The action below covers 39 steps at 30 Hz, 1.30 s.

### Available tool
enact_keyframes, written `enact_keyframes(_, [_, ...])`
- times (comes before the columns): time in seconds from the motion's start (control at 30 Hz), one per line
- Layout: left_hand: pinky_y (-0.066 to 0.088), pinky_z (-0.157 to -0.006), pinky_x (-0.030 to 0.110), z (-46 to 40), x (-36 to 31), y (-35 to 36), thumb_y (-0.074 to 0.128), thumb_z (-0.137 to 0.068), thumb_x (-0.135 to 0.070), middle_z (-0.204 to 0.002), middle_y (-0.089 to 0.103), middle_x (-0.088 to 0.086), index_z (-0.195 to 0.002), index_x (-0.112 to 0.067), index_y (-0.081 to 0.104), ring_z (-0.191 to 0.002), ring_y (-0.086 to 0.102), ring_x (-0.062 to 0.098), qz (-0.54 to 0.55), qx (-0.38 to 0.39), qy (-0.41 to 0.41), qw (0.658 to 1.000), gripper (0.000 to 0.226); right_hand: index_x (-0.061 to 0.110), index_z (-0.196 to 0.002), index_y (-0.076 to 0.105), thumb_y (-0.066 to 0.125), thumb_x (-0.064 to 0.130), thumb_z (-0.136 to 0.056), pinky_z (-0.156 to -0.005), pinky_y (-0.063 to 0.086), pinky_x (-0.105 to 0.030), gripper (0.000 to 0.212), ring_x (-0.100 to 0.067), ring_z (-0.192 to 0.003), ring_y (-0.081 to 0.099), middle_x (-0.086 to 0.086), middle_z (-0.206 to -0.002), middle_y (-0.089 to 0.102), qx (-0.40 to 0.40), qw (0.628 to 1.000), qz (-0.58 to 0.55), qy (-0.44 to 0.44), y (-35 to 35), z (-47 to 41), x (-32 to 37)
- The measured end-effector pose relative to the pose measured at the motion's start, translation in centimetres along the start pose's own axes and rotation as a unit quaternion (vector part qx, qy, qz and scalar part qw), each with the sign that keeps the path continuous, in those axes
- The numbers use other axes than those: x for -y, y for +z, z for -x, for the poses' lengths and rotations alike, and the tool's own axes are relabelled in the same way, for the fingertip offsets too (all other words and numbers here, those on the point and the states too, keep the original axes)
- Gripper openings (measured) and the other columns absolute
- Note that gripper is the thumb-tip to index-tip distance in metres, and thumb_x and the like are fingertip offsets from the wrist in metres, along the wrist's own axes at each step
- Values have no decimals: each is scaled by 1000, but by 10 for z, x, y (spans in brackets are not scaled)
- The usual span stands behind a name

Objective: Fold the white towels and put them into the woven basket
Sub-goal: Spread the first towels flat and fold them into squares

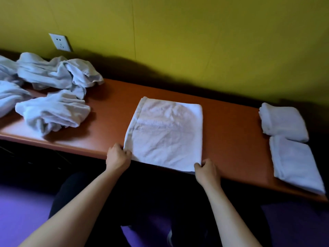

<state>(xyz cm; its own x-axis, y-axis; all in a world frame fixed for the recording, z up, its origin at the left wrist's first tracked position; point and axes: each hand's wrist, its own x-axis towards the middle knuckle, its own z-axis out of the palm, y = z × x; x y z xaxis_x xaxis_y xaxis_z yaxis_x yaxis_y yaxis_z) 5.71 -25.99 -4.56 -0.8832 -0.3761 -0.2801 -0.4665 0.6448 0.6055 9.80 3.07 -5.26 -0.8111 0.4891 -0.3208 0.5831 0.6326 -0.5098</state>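
Flanking pinched towel (165,132): crumpled pile (51,90), folded towels (288,139).

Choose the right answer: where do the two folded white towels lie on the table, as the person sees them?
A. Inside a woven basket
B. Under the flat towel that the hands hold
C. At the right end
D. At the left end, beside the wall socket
C: the two folded towels lie one behind the other at the right end of the orange-brown table, apart from the flat towel held by the left hand and right hand.
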Motion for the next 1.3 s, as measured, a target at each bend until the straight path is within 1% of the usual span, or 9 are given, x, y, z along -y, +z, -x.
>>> enact_keyframes(0.13, [55, -55, 30, 24, -3, -6, 61, -91, -16, -107, 65, 16, -107, -5, 54, -80, 70, 31, 165, 11, -54, 985, 21, 13, -103, 51, 57, 17, -95, -67, 47, -30, 11, -26, -81, 70, -16, -100, 69, -35, 992, -115, -35, -15, 17, -4])
enact_keyframes(0.23, [62, -56, 34, 45, -1, -13, 62, -89, 0, -116, 60, 19, -121, -9, 47, -80, 72, 31, 376, 45, -95, 921, 37, 26, -115, 49, 59, 15, -96, -46, 40, -13, 25, -2, -46, 61, -11, -78, 70, -55, 978, -194, -59, -27, 36, -17])
enact_keyframes(0.33, [63, -59, 36, 68, 5, -21, 56, -89, 9, -103, 64, 16, -129, -24, 49, -74, 71, 30, 423, 62, -71, 901, 52, 27, -106, 59, 61, 12, -96, -47, 43, -14, 18, -7, -44, 62, -6, -79, 71, -58, 959, -270, -68, -36, 48, -33])
enact_keyframes(0.47, [58, -61, 24, 85, 15, -34, 68, -82, 0, -89, 69, 12, -107, -15, 70, -60, 65, 16, 422, 81, -53, 902, 29, 15, -87, 67, 65, 7, -95, -48, 51, -18, 12, -6, -46, 61, -8, -85, 69, -7, 898, -441, -1, -53, 58, -38])
enact_keyframes(0.63, [53, -59, 17, 79, 13, -44, 68, -88, 6, -89, 75, 12, -109, -14, 72, -69, 64, 14, 465, 132, 4, 875, 30, 18, -94, 64, 48, 4, -96, -61, 46, -21, 22, -8, -55, 66, 1, -70, 72, 79, 808, -582, 50, -78, 54, -31])
enact_keyframes(0.73, [48, -53, 13, 60, -1, -45, 67, -95, -11, -72, 72, 6, -95, -11, 72, -54, 57, 8, 371, 47, 66, 925, 5, 18, -98, 66, 59, 4, -95, -57, 49, -18, 16, -8, -52, 63, 2, -69, 73, 34, 866, -498, -9, -81, 35, -21])
enact_keyframes(0.9, [31, -47, 21, 9, -27, -44, 71, -92, -34, -54, 52, -6, -74, -16, 67, -48, 40, 6, 213, -39, 154, 964, 25, 22, -87, 69, 75, 22, -89, -67, 47, -27, 6, -8, -68, 58, 9, -70, 67, -110, 926, -344, -113, -72, -24, 3])
enact_keyframes(1.07, [33, -50, 27, -45, -61, -35, 72, -87, -44, -56, 59, -6, -78, -21, 71, -51, 50, 9, 137, -90, 154, 974, 25, 28, -79, 61, 70, 32, -88, -72, 50, -38, 13, -16, -74, 60, 11, -75, 64, -143, 942, -268, -145, -60, -93, 37])
enact_keyframes(1.3, [39, -63, 28, -101, -77, -14, 70, -88, -46, -64, 61, -11, -83, -20, 73, -71, 62, 20, 72, -97, 115, 986, 26, 18, -86, 63, 72, 23, -90, -66, 40, -27, 10, -19, -73, 59, -2, -78, 64, -145, 950, -226, -160, -39, -152, 63])
